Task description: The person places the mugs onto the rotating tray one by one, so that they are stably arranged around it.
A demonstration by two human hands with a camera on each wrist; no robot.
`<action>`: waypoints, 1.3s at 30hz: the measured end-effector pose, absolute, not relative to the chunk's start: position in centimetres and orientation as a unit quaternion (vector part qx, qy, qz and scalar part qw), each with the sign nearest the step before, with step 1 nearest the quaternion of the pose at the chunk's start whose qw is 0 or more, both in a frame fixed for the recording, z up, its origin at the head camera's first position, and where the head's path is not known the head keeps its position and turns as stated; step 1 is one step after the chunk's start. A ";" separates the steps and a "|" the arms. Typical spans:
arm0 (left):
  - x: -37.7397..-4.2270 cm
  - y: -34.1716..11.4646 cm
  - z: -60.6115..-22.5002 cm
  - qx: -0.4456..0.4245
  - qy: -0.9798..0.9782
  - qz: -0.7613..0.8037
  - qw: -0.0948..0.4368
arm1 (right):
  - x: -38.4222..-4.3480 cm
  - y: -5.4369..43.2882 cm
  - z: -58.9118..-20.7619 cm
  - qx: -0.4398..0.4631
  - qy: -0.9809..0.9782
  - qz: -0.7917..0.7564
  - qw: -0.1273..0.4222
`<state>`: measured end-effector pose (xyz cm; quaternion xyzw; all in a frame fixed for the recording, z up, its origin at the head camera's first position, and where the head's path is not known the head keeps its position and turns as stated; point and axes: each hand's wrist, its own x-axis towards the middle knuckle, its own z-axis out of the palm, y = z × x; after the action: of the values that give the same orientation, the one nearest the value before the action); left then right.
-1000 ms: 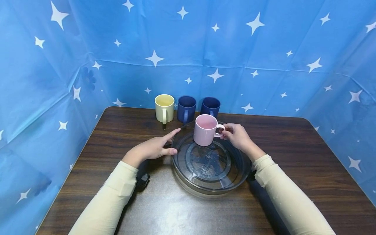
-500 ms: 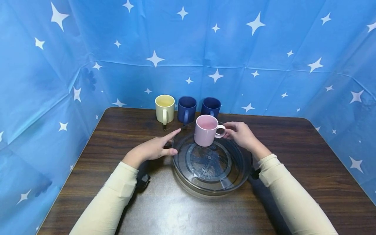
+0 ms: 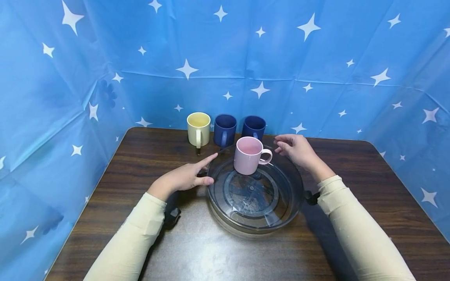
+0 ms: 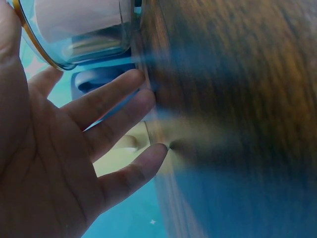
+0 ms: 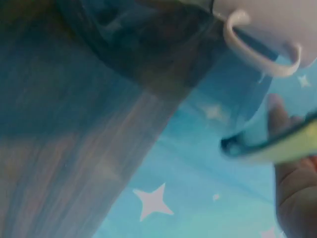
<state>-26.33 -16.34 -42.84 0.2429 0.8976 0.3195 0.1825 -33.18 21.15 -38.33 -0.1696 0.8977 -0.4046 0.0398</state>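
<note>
A pink mug [image 3: 249, 155] stands upright at the far side of a clear glass bowl [image 3: 293, 195] on the brown table; its handle [image 5: 257, 47] points right. My left hand [image 3: 191, 175] lies flat against the bowl's left rim [image 4: 37, 47], fingers [image 4: 106, 101] straight. My right hand [image 3: 295, 148] hovers just right of the mug's handle, fingers loosely spread, holding nothing.
A yellow mug [image 3: 198, 128] and two dark blue mugs [image 3: 225, 130] [image 3: 254, 127] stand in a row at the table's back edge. Blue star-patterned cloth [image 3: 316, 58] walls in the back and both sides. Bare table [image 3: 369, 187] lies right of the bowl.
My right hand let go of the pink mug's handle and drew back to the right and up. The mug stays in the bowl. The left hand has not moved.
</note>
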 end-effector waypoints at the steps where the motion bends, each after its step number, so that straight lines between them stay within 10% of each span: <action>1: -26.3 -16.4 -42.9 0.243 0.897 0.320 0.183 | -33.6 21.2 -38.2 -0.174 0.895 -0.408 0.042; 31: -26.2 -16.5 -42.8 0.245 0.900 0.305 0.193 | -38.5 18.9 -38.4 -0.334 0.871 -0.321 0.164; 39: -26.3 -16.6 -42.8 0.243 0.900 0.306 0.192 | -38.4 20.1 -38.6 -0.299 0.903 -0.285 0.118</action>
<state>-26.26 -16.56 -42.82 0.2431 0.9001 0.3063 0.1920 -38.40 20.06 -38.59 -0.2992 0.9031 -0.2848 0.1177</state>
